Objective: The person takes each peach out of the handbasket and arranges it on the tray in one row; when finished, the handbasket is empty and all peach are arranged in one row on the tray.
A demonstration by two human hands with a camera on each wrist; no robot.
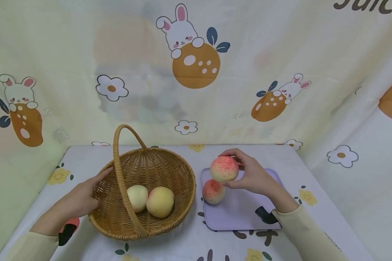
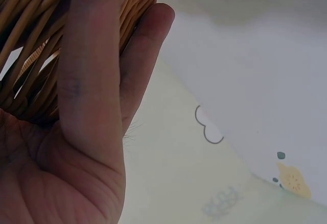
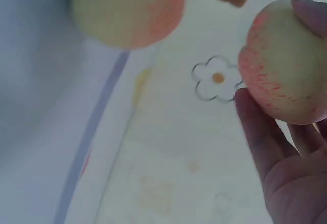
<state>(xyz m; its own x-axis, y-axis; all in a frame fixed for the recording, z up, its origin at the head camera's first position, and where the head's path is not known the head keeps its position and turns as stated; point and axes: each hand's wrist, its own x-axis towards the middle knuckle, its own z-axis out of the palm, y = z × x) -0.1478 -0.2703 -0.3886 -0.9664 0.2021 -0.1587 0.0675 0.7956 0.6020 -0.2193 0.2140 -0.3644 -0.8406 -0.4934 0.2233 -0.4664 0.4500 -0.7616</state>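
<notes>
My right hand [image 1: 253, 175] holds a pink-and-cream peach [image 1: 224, 169] between thumb and fingers, raised over the left part of a lilac tray [image 1: 238, 216]. The right wrist view shows that held peach [image 3: 286, 63] close up. A second peach [image 1: 213, 192], redder on top, sits on the tray just below it. My left hand [image 1: 80, 199] grips the left side of a woven wicker basket [image 1: 179, 170] with a tall handle. Inside the basket lie a pale peach [image 1: 138, 198], partly behind the handle, and a yellowish peach [image 1: 160, 202]. In the left wrist view, fingers [image 2: 92, 75] lie against the wicker.
A white cloth with printed flowers covers the table [image 1: 170, 250]. Behind it hangs a curtain [image 1: 235, 108] printed with rabbits and fruit. The basket handle [image 1: 117, 156] arches above the rim. Dark bands [image 1: 266, 214] sit at the wrists.
</notes>
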